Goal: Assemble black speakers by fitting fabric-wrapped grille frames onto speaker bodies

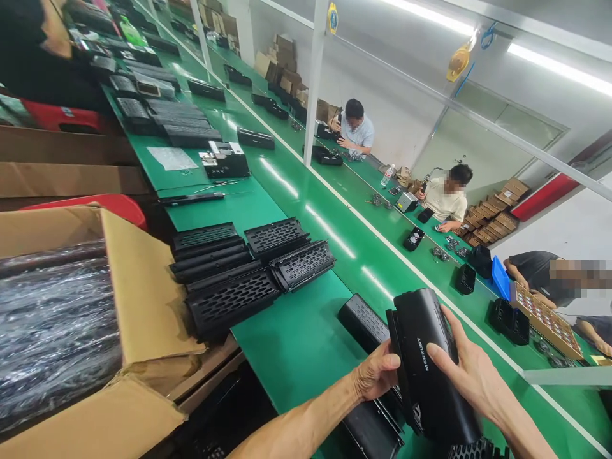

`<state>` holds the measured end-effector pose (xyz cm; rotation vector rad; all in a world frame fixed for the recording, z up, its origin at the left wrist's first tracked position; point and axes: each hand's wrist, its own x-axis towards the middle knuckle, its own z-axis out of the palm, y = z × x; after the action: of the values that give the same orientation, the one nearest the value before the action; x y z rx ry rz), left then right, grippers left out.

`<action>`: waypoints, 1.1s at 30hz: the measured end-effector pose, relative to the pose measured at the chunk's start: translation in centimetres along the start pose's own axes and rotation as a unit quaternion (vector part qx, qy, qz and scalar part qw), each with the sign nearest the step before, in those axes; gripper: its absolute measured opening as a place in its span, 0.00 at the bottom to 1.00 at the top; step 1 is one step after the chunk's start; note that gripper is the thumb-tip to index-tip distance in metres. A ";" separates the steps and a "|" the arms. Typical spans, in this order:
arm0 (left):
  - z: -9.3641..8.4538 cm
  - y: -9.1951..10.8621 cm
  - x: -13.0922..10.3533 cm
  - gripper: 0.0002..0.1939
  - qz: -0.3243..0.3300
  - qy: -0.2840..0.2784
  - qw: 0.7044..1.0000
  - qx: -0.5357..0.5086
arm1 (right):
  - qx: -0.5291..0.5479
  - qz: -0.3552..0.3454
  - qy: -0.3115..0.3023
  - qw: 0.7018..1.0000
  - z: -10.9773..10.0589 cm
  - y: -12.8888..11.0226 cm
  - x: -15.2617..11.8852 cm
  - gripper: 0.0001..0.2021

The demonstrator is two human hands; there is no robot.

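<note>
Between my two hands is a black plastic speaker housing (425, 363), tilted, with the white word "MERKURY" on its side. My left hand (380, 373) grips its left edge, where a thin black panel stands slightly proud. The right hand (463, 363) wraps the far side, its thumb pressed on the smooth face near the lettering. Beneath and behind lie another black housing (363, 322) with a grille and a black shell (370, 430), partly covered by my left arm. Most of my fingers are hidden behind the housing.
Black perforated panels (234, 299) lie stacked on the green bench (291, 331). An open carton (148, 287) with plastic-wrapped parts stands at left. A screwdriver-like tool (191, 199) lies farther up. Co-workers sit across the conveyor (344, 223); a white post (315, 83) rises beyond.
</note>
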<state>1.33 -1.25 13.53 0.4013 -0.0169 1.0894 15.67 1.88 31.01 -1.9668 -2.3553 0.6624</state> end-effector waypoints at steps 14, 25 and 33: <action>-3.4 -1.9 0.5 0.36 -0.025 0.028 0.999 -0.009 | -0.065 0.046 -0.044 0.996 2.8 -0.8 0.9 0.46; -1.6 1.7 2.4 0.35 0.030 0.093 0.995 0.027 | 0.170 -0.033 0.168 0.970 7.1 4.0 -2.9 0.54; 0.0 1.6 3.5 0.41 0.054 0.132 0.988 0.063 | 0.204 -0.060 0.403 0.890 13.2 4.6 -3.5 0.51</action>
<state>1.60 2.44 14.74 0.3687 0.2689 1.2472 17.23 -4.96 18.44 -1.4823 -1.6408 0.2201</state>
